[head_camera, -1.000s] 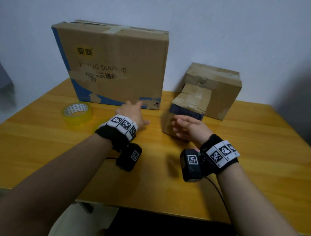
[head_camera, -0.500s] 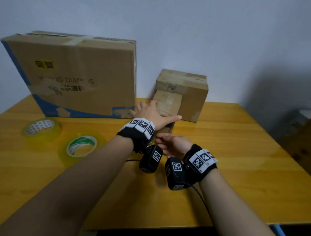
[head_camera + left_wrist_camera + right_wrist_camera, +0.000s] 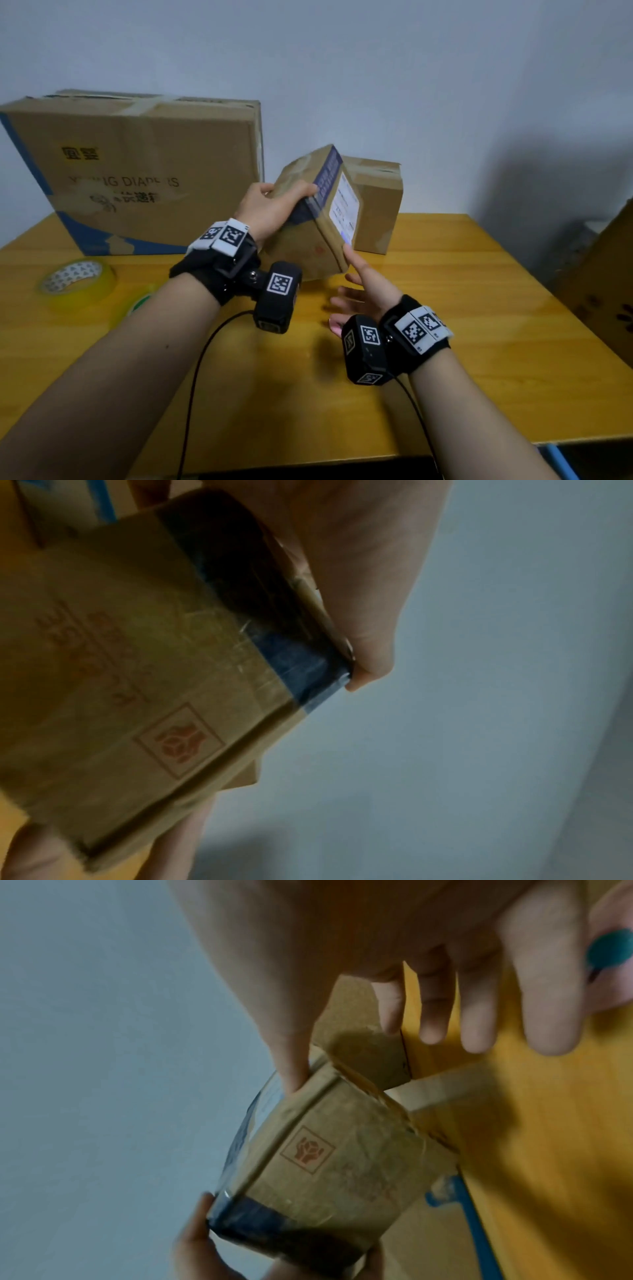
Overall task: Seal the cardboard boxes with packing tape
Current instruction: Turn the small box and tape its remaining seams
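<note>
Lifted off the table since half a second ago: small cardboard box (image 3: 310,236), then standing on the wood, now tilted in the air above the yellow wooden table (image 3: 479,308). Gripped at its dark-taped end by left hand (image 3: 270,209), thumb on the top face, fingers curled round the far side. Steadied at the lower right corner by right hand (image 3: 364,291), thumb tip touching the edge beside the white shipping label (image 3: 344,205), the other fingers straight and spread, holding nothing. Printed in red on the near face: a hands-and-parcel handling mark (image 3: 178,741).

Three cardboard boxes counted in the head view: the small one in hand, a medium cardboard box (image 3: 380,202) just behind it on the table, and a large diaper box (image 3: 137,168) standing upright against the wall at left. Two tape rolls at left: a clear packing tape roll (image 3: 77,279) lying flat, and a green-cored roll (image 3: 142,301) mostly hidden behind the left forearm.
</note>
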